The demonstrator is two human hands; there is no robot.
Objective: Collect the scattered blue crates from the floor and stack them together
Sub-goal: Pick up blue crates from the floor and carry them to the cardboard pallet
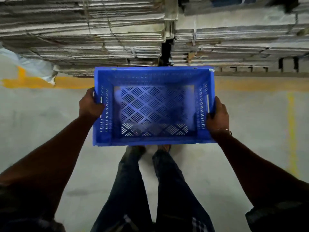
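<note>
We are seeing one blue crate (153, 106), a rectangular plastic box with slotted side walls and a floor pierced in a diamond pattern of slits. It is sitting open side up and roughly level, raised clear above the floor (41, 118), its long sides running left to right. It is carrying nothing inside, and a handle slot is showing in each short wall.

The blue crate (153, 106) hides most of both feet and the fingertips of the left hand (90, 106) and right hand (217, 114) curled round its end walls. The cardboard stacks (100, 30) run past the top edge, blurred.
</note>
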